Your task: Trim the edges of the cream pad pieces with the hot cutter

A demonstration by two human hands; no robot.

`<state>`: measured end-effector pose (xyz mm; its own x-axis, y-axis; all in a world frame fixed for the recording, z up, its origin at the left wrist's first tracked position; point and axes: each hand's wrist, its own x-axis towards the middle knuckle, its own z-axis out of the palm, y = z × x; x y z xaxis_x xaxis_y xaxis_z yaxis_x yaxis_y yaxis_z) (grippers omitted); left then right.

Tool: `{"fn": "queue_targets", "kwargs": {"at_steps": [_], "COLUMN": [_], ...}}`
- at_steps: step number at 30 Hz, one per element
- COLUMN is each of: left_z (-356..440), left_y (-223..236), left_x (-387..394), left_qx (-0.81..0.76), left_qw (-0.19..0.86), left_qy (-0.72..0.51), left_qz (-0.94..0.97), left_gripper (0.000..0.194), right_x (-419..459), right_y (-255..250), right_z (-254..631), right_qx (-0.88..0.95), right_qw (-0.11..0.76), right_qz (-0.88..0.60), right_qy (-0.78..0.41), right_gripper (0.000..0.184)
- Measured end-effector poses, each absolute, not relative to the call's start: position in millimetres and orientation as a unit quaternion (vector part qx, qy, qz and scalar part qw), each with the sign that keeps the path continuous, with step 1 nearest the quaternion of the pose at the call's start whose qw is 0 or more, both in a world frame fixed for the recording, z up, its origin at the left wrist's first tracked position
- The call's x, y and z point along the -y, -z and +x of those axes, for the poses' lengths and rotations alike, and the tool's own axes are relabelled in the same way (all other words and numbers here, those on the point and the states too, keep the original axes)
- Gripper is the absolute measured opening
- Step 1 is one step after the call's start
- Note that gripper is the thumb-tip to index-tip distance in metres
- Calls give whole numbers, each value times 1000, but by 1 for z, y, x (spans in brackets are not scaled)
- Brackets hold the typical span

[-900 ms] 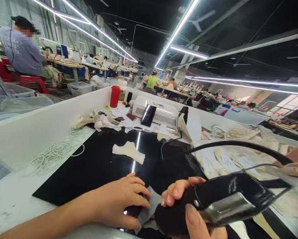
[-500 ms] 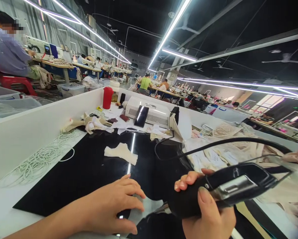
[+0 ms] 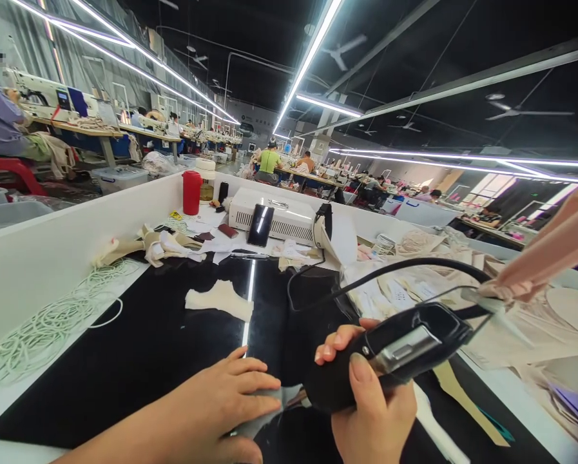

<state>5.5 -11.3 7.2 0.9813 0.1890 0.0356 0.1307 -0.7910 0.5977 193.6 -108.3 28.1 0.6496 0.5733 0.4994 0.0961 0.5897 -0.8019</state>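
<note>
My right hand [image 3: 373,412] is closed round the handle of a black corded hand tool [image 3: 395,351] with a silver plate on its top; its cable [image 3: 404,270] arcs up and left over the table. My left hand [image 3: 221,403] lies flat with fingers stretched out, pressing a small grey fabric piece [image 3: 269,412] onto the black glossy work surface [image 3: 138,348]. The tool's rounded front end sits right beside that grey piece, close to my left fingertips.
A cream fabric scrap [image 3: 220,298] lies mid-table, white cord [image 3: 47,322] coils at left. Farther back are a red cup [image 3: 192,192], a white machine [image 3: 279,219] and a phone [image 3: 260,225]. Cream pieces [image 3: 511,322] pile at right. A person's arm [image 3: 549,251] reaches in at right.
The view has shifted so everything sits further left. My right hand drew the tool slightly back toward my left fingers. The arm at the right has come further into view.
</note>
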Motion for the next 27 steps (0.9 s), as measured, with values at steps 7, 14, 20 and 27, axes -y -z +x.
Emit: {"fn": "queue_targets", "kwargs": {"at_steps": [7, 14, 20, 27], "left_z": [5, 4, 4, 4], "left_y": [-8, -4, -4, -7], "left_x": [9, 8, 8, 10], "left_qx": [-91, -93, -93, -94], "left_qw": [322, 337, 339, 348], "left_qy": [-35, -57, -57, -50], "left_qz": [942, 935, 935, 932], "left_gripper": [61, 61, 60, 61], "right_x": [110, 112, 110, 108], "right_y": [-28, -36, -34, -34], "right_z": [195, 205, 204, 204], "right_qx": [392, 340, 351, 345], "right_qw": [786, 823, 820, 817], "right_qz": [-455, -436, -435, -446], "right_qy": [-146, -128, -126, -121], "right_gripper": [25, 30, 28, 31]}}
